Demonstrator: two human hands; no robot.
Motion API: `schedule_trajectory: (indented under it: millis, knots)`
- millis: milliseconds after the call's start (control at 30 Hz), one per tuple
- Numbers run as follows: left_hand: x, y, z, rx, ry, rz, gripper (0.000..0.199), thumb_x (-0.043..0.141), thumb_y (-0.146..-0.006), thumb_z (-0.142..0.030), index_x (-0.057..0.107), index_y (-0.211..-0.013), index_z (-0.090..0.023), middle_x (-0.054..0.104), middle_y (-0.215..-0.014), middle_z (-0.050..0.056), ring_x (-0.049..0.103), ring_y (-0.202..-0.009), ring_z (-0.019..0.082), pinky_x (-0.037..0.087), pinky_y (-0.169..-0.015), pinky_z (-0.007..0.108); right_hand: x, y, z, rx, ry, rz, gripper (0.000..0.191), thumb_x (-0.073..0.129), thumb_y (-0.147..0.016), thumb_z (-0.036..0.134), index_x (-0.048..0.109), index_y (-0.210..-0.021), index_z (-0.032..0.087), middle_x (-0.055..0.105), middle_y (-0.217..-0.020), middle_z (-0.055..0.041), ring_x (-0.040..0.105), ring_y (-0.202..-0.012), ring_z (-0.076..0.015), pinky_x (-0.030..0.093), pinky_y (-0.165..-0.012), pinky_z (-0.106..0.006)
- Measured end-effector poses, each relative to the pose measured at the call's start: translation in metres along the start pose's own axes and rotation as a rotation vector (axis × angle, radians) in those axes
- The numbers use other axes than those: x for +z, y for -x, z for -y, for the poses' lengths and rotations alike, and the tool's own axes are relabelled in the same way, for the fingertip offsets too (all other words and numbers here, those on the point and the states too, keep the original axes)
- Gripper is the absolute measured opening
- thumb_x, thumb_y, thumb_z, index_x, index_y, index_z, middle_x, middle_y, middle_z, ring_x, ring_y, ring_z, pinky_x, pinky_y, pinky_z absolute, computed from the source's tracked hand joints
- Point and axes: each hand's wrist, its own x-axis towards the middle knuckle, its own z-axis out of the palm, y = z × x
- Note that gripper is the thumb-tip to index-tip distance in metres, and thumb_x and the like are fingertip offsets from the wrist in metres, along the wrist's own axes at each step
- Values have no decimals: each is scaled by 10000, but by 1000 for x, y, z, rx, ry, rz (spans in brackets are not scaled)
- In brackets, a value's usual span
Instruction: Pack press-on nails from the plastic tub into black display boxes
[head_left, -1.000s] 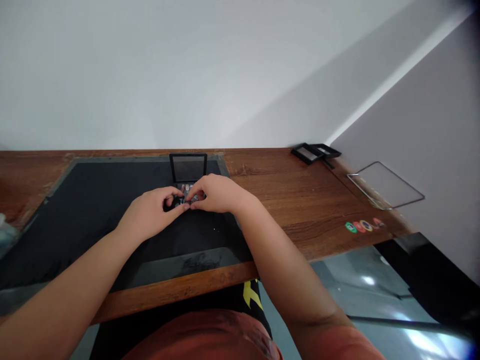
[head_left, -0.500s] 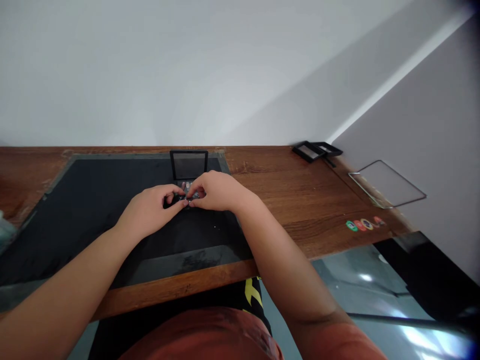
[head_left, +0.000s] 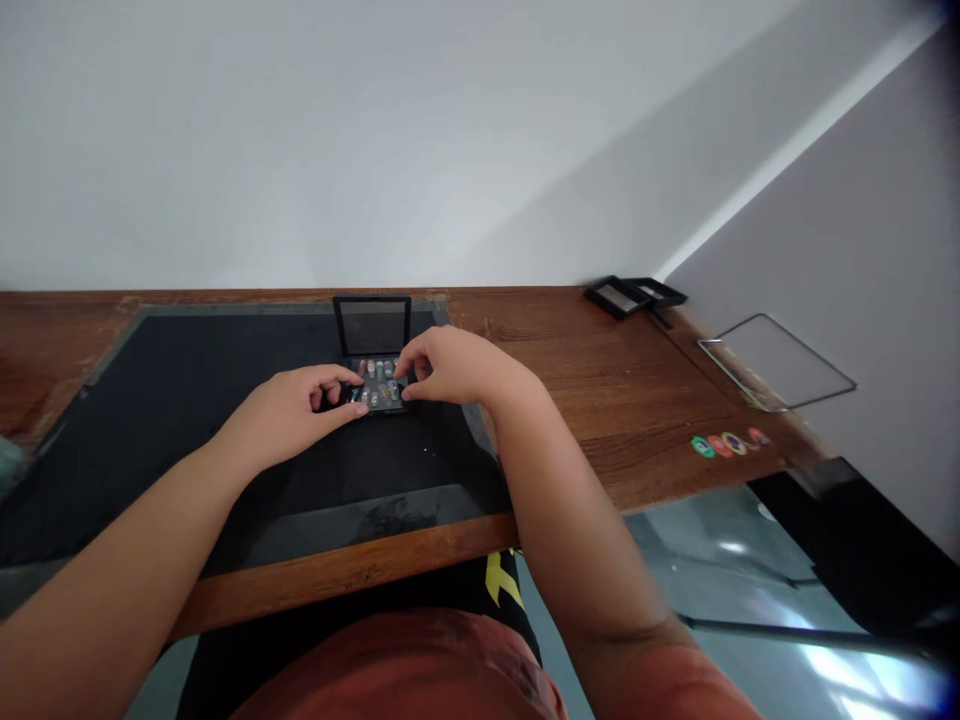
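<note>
A small black box (head_left: 384,408) lies on the dark mat with its windowed lid (head_left: 375,327) standing up at the back. Inside it are rows of small glossy oval pieces that look like press-on nails (head_left: 385,392). My left hand (head_left: 296,408) grips the box's left side, thumb at the front corner and index finger by the left-hand pieces. At the right side is my right hand (head_left: 454,368), its thumb and index finger apart by the box edge. I see nothing between those fingertips. The hands partly cover both ends of the box.
A black mat (head_left: 202,400) covers much of the wooden table (head_left: 555,370). Two black windowed boxes (head_left: 619,297) lie at the back right. Several round colourful stickers (head_left: 733,443) lie near the right edge, below a thin metal frame (head_left: 776,360). Tiny white specks dot the mat.
My hands have moved apart, the right one shifting right from the middle of the box. More of the rows of nails shows now. The view has shifted slightly.
</note>
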Motion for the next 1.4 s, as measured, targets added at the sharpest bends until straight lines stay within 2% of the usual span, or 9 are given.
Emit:
schedule_trajectory:
  millis: [133,267,467,733,933,1100,1267,1400]
  knots:
    - [-3,-2,4,-20,60,42,541,678,-811,-660,749,-1188,-278,626,-795,-12,484,-600,136,337,-561,294,0,-1,-2,48,17,7,192,804,-777,263,821,-966,240,739,-894,-13,594,-716,-118,376,-655,-270]
    - [-5,-3,5,-23,81,52,527,681,-820,-633,759,-1184,-260,638,-786,-6,493,-608,140,340,-578,299,4,-3,-1,21,31,28,244,813,-775,318,813,-1009,248,745,-905,-18,605,-724,-129,379,-655,-277]
    - [-4,-5,8,-46,60,11,461,723,-781,-621,771,-1101,-293,623,-741,-7,498,-596,151,340,-572,307,8,-5,2,6,48,25,290,818,-768,306,801,-1052,251,753,-907,-12,607,-720,-127,372,-643,-272]
    - [-1,-4,3,-36,68,0,513,737,-756,-682,766,-1053,-264,559,-683,-26,469,-600,144,312,-579,303,11,-7,3,1,65,24,278,794,-780,310,798,-1048,240,756,-941,-36,620,-756,-146,390,-657,-275]
    - [1,-5,3,-14,95,-29,524,735,-763,-679,775,-1073,-259,543,-682,-32,452,-601,137,308,-581,293,13,-8,4,-19,87,6,230,779,-782,308,799,-1001,240,755,-932,-34,620,-756,-151,386,-644,-279]
    - [2,-6,7,1,96,-34,495,742,-770,-646,775,-1072,-255,512,-654,-45,438,-589,133,297,-576,285,9,-5,2,-26,57,15,299,792,-782,307,788,-1071,230,747,-902,-23,612,-732,-142,378,-644,-277]
    - [-1,-4,5,37,147,-77,447,768,-766,-589,774,-1016,-219,464,-618,-58,413,-574,122,299,-583,276,3,-1,-1,-15,22,-75,248,766,-803,296,787,-1035,212,740,-895,-21,587,-707,-134,363,-635,-283]
    - [0,-3,0,56,229,-178,458,794,-749,-571,787,-1014,-197,440,-612,-63,392,-574,113,289,-589,275,2,0,-2,-12,-14,-192,204,716,-844,322,786,-1004,216,735,-850,-16,584,-700,-138,357,-639,-289]
